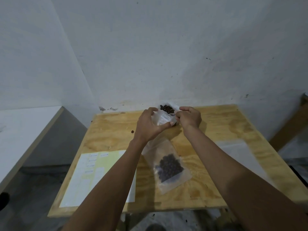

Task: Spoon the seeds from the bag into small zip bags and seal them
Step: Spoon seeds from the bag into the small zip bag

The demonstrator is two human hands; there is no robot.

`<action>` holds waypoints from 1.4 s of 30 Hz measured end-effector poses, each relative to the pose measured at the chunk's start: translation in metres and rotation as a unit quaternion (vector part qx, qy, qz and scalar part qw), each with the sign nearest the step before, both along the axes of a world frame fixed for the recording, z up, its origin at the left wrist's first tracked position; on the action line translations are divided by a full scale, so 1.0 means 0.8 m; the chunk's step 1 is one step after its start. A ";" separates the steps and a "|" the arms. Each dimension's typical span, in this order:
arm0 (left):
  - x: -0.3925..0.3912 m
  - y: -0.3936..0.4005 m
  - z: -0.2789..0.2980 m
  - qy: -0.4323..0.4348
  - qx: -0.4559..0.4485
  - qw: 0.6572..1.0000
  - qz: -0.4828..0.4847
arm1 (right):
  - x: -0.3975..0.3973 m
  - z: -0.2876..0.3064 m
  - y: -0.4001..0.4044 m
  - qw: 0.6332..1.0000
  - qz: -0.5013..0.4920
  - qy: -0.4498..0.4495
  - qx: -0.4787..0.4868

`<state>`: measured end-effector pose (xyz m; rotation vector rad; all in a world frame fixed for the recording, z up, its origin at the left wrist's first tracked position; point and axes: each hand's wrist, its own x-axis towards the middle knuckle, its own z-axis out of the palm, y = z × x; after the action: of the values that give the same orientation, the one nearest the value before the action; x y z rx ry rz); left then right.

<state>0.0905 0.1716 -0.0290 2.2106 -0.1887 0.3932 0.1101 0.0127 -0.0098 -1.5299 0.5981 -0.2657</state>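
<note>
Left hand [150, 124]: fingers grip a zip bag [162, 117], held above the desk's [216, 130] far edge.
Right hand [189, 117]: fingers curled round something unclear, probably a spoon.
Seeds [167, 108]: source bag just behind.
Advice: keep the mouth wide, tip slowly.

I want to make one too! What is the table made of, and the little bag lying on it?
The table looks like bare plywood: pale yellow, with wavy grain and a thin edge. The little bag looks like clear, slightly glossy plastic film: dark seeds show through it.
</note>
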 end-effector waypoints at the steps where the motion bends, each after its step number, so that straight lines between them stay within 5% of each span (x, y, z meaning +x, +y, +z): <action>1: 0.002 0.000 -0.002 0.000 0.000 1.000 0.000 | 0.000 0.000 0.001 1.000 -0.008 -0.004 0.015; 5: 0.005 0.000 -0.007 -0.006 0.002 1.000 -0.001 | 0.001 0.004 0.006 0.996 -0.031 -0.025 0.077; 24: 0.012 0.006 -0.014 -0.029 0.041 0.999 -0.017 | -0.001 -0.004 -0.008 0.991 0.063 -0.095 -0.065; 35: 0.017 0.012 -0.016 -0.031 0.043 0.998 -0.016 | 0.006 -0.012 -0.014 0.974 0.015 -0.168 -0.150; 42: 0.017 0.008 -0.018 -0.029 0.043 0.999 -0.016 | 0.013 -0.020 -0.004 0.968 0.094 -0.125 -0.196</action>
<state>0.1045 0.1780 -0.0431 2.2793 -0.2772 0.4398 0.1209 0.0096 -0.0261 -1.8841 0.2015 -0.4424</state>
